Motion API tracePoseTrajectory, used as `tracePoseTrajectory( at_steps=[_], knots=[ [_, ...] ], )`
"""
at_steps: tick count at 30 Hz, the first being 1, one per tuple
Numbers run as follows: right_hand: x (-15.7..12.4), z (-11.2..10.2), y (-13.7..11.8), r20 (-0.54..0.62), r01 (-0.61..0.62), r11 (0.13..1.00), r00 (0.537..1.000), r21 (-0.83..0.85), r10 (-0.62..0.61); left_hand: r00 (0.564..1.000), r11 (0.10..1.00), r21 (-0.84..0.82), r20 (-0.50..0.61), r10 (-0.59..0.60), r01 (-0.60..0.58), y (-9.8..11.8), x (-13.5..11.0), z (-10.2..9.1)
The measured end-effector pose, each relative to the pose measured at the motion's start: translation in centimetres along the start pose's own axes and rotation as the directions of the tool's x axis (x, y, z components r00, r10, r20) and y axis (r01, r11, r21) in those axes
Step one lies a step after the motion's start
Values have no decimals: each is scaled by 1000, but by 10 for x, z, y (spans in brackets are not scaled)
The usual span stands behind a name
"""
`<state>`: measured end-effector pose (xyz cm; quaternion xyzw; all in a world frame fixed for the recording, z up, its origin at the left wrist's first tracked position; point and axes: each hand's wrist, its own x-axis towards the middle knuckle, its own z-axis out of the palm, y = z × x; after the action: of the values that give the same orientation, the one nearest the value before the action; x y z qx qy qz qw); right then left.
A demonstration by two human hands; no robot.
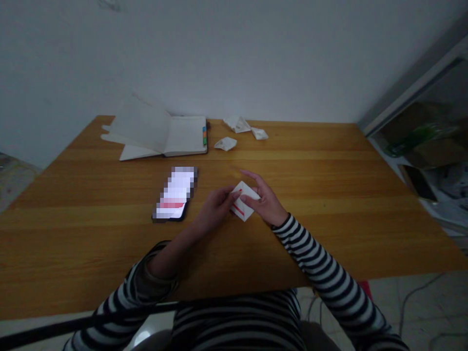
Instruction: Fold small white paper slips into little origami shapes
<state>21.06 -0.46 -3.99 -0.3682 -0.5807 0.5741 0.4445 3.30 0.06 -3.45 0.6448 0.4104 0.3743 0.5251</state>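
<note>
A small folded square of white paper [244,211] with red stripes is held up between my two hands, one corner toward me. My left hand [216,207] pinches its left corner, the thumb lying on top. On the right side, my right hand [269,204] grips the paper with its thumb on the upper face, the index finger stretched out beyond it. The fingers under the paper are mostly hidden. To the left of my left hand lies a phone [175,195] with a lit screen, blurred in blocks.
An open notebook [188,134] with raised pages and coloured tabs lies at the back left of the wooden table [329,195]. Several crumpled white papers [225,143] lie near the wall. Shelves with assorted items [420,141] stand beyond the right edge; cables [405,297] run on the floor.
</note>
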Motion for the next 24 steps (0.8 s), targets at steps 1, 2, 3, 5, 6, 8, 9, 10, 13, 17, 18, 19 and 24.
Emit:
tracePoseTrajectory(
  at_steps=[1,2,3,5,6,8,9,10,13,17,18,19,24],
  knots=[
    [0,0,0,-15,-2,1000,1000,7,2,1000,1000,-26,-18,11,-12,0,0,1],
    [1,1,1,-29,-1,1000,1000,13,1,999,999,-43,-36,14,-16,0,-1,2],
    [1,1,1,-37,2,1000,999,17,-1,999,999,-52,-39,6,-8,-1,-1,3],
    [1,2,1,-48,14,1000,999,12,-14,999,998,-62,-21,-31,30,-2,-2,3],
    [1,1,1,-59,29,999,998,-16,-30,999,997,-54,-24,-47,45,-2,-2,3],
    [0,-1,0,-100,72,983,991,-171,-90,994,999,16,-98,-50,52,-3,-3,0],
    [-1,-2,0,-119,96,952,984,-291,-136,987,996,72,-159,-38,50,-3,-3,-1],
    [-2,-3,0,-131,117,899,973,-422,-188,977,992,120,-210,-24,50,-3,-2,-1],
    [-3,-1,3,-67,180,686,946,-705,-317,986,997,66,-163,-37,48,-1,-3,3],
    [-5,10,6,111,304,581,932,-755,-344,996,985,-156,-18,-83,79,-1,-2,11],
    [-5,12,6,148,331,592,930,-735,-337,994,981,-169,-45,-100,91,-2,-1,10],
    [-5,13,5,184,357,617,927,-702,-328,989,979,-179,-89,-119,102,-5,0,9],
    [-4,3,0,49,368,772,914,-517,-403,956,962,-211,-201,-216,173,-14,6,-14]
  ],
)
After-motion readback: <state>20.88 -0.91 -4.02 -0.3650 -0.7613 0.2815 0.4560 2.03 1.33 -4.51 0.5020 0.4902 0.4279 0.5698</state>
